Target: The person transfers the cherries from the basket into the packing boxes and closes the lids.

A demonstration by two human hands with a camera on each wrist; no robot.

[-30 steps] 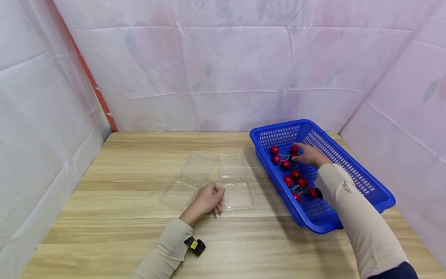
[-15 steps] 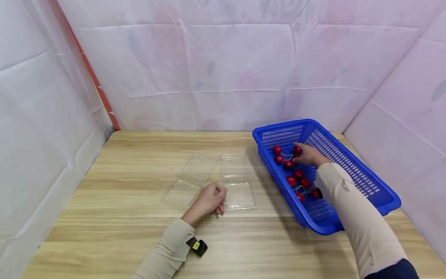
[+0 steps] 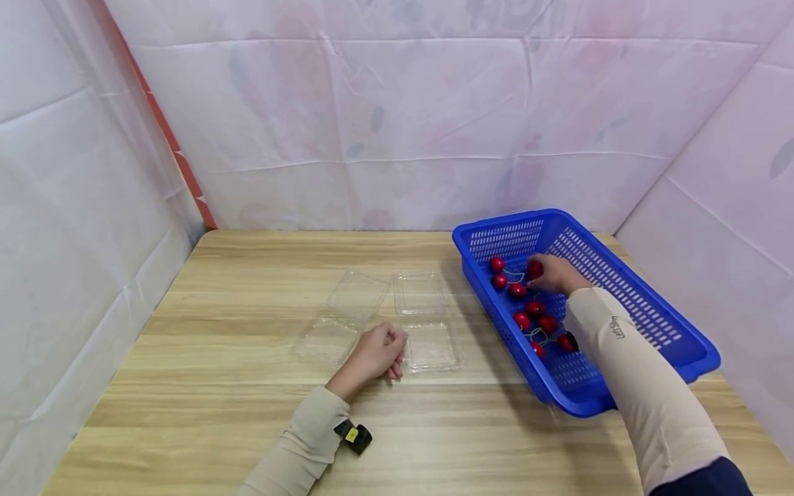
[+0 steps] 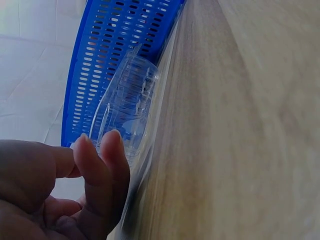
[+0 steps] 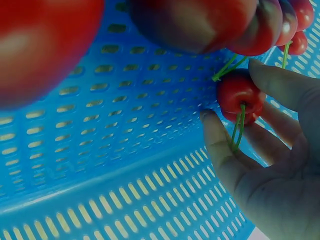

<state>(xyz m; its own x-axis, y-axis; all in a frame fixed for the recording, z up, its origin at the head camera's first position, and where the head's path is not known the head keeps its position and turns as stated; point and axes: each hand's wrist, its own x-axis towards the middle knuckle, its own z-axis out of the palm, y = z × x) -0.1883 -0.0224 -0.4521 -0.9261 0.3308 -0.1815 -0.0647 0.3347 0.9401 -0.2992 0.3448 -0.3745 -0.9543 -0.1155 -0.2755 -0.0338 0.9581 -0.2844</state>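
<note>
In the blue basket, my right hand (image 3: 555, 274) pinches a red cherry (image 5: 239, 95) between thumb and fingers; its green stem hangs toward the palm. Several more red cherries (image 3: 517, 290) with green stems lie along the basket's left side. My left hand (image 3: 375, 351) rests on the table with loosely curled fingers and holds nothing. It lies between two clear plastic boxes, both with lids laid back: the left box (image 3: 325, 340) and the right box (image 3: 431, 344). In the left wrist view a clear box (image 4: 127, 100) stands just beyond the fingertips.
The perforated blue basket (image 3: 657, 313) stands at an angle on the right of the wooden table (image 3: 205, 386). White printed cloth (image 3: 434, 110) walls the back and both sides. A black strapped device (image 3: 355, 436) sits at the left wrist.
My right thumb and fingers have drawn in round the cherry at the basket's far end. My left hand and the boxes stay put; the head view has shifted slightly.
</note>
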